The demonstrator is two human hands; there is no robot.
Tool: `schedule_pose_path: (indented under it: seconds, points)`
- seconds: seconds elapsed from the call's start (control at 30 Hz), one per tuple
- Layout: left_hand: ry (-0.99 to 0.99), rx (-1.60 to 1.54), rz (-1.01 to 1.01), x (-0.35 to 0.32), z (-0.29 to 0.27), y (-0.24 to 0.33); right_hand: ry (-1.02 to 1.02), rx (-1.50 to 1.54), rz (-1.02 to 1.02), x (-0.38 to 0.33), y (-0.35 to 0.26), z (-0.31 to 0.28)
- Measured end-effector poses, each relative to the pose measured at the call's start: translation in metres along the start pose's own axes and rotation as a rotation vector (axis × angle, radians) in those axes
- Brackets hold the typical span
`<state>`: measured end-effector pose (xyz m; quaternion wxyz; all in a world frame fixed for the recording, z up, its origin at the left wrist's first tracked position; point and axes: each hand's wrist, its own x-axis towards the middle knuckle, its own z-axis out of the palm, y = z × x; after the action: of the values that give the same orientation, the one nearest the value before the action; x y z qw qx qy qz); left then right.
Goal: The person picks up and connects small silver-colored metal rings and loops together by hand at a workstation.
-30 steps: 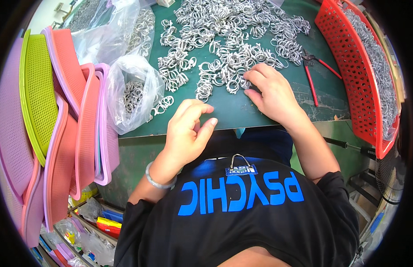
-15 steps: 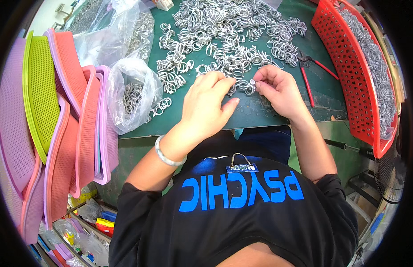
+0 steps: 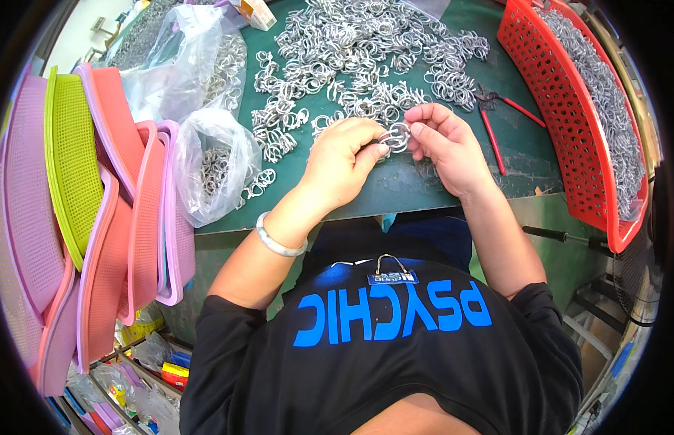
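Over the near part of the green table, a few silvery metal rings [image 3: 396,137] are held between my two hands. My left hand [image 3: 341,161], with a pale bangle [image 3: 277,245] on its wrist, pinches them from the left between thumb and fingertips. From the other side, the thumb and bent fingers of my right hand [image 3: 447,150] close on the same rings. Just beyond the hands spreads a large heap of similar rings [image 3: 359,51]. How the held rings join is too small to tell.
Red-handled pliers [image 3: 491,141] lie right of my hands. A red perforated basket [image 3: 551,109] full of metal pieces stands farther right. On the left are a clear plastic bag [image 3: 239,156] with rings inside and stacked pink, purple and green baskets [image 3: 74,159]. A small box [image 3: 256,13] sits at the back.
My left hand has moved from hovering with thumb and fingers apart to pinching the rings. My right hand has shifted slightly left, bringing the rings up between both hands.
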<state>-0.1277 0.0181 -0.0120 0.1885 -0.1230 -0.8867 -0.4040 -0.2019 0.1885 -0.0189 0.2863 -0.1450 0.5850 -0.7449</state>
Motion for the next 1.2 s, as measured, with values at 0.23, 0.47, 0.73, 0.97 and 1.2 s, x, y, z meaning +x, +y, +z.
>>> schedule_pose_path:
  seconds: [0.23,0.47,0.73,0.97,1.2]
  points:
    - [-0.1,-0.417,-0.439,-0.002,-0.011,0.005,-0.11,0.013,0.011,-0.007,-0.007,0.017]
    - [-0.106,-0.557,-0.471,-0.004,-0.014,0.004,-0.108,0.048,0.004,-0.002,-0.007,0.021]
    - [-0.1,-0.917,-0.579,-0.004,-0.019,0.003,-0.085,0.003,-0.054,0.0,-0.009,0.02]
    - [-0.062,-0.981,-0.677,-0.008,-0.015,0.007,-0.005,0.012,-0.138,-0.003,-0.006,0.023]
    - [-0.024,-1.052,-0.724,-0.008,-0.013,0.01,-0.026,-0.053,-0.296,-0.004,-0.001,0.025]
